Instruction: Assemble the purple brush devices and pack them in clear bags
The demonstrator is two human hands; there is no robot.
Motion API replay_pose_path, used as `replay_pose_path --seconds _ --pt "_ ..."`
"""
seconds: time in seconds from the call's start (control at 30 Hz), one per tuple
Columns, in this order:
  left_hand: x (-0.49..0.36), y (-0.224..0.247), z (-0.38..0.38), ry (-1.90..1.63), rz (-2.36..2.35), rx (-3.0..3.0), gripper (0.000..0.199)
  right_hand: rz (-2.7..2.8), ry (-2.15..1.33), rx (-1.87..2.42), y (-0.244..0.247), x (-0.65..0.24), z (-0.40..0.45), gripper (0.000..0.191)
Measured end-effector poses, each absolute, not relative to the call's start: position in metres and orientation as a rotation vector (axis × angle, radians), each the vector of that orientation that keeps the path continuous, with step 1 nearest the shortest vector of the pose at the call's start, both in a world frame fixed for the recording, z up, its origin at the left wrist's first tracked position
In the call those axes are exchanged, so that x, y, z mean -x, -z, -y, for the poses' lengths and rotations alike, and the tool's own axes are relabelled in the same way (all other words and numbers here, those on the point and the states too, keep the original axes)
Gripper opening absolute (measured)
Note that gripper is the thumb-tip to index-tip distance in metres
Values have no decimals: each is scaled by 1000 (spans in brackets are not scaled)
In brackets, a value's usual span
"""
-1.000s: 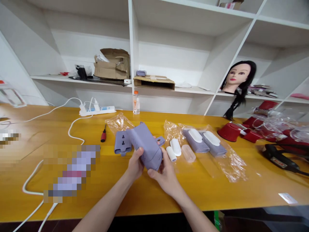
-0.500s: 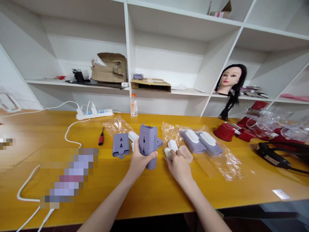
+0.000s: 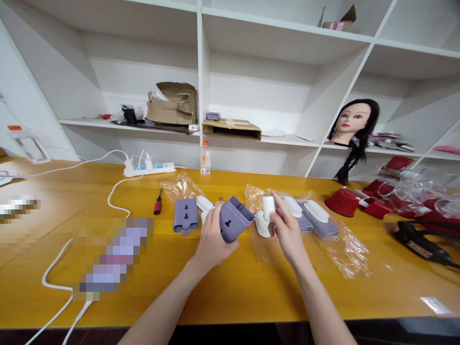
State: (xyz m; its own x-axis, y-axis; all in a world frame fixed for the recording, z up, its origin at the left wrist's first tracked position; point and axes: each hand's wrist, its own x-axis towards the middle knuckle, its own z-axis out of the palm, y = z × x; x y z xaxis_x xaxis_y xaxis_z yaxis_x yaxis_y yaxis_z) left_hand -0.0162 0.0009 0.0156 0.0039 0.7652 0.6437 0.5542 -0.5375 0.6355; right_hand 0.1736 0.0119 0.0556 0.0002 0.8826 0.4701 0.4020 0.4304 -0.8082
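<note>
My left hand (image 3: 214,242) is wrapped round a purple plastic housing (image 3: 234,221), tilted so its open end points up and to the right. Between the fingers of my right hand (image 3: 286,227) is a small white cylindrical part (image 3: 268,208), held upright just right of the housing. Below that part, a white rounded piece (image 3: 263,226) lies on the table. A flat purple panel (image 3: 186,214) with two dark cutouts rests left of my left hand, with white pieces (image 3: 204,204) beside it. Two purple units with white oval tops (image 3: 316,212) lie behind and right of my right hand.
On the table (image 3: 215,302) are a red-handled screwdriver (image 3: 157,206), a power strip (image 3: 154,168), a clear bottle (image 3: 205,160), crinkled plastic bags (image 3: 347,251), red parts (image 3: 341,201) and a black tool (image 3: 413,239). Shelves behind hold cardboard (image 3: 172,103) and a mannequin head (image 3: 354,120).
The purple housing has tipped over to the right in my left hand. My right hand has risen from the table with the white cylindrical part. The view has shifted slightly left.
</note>
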Motion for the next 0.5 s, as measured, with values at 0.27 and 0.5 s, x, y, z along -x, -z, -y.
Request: replay_pose_path --seconds 0.27,0.5 --pt "16 -16 -1 -1477 -1425 -2155 85 1971 -454 1139 -108 -159 -8 40" --pt "15 -20 1 -1424 -1419 -2184 84 2078 -344 1138 -112 -157 -8 38"
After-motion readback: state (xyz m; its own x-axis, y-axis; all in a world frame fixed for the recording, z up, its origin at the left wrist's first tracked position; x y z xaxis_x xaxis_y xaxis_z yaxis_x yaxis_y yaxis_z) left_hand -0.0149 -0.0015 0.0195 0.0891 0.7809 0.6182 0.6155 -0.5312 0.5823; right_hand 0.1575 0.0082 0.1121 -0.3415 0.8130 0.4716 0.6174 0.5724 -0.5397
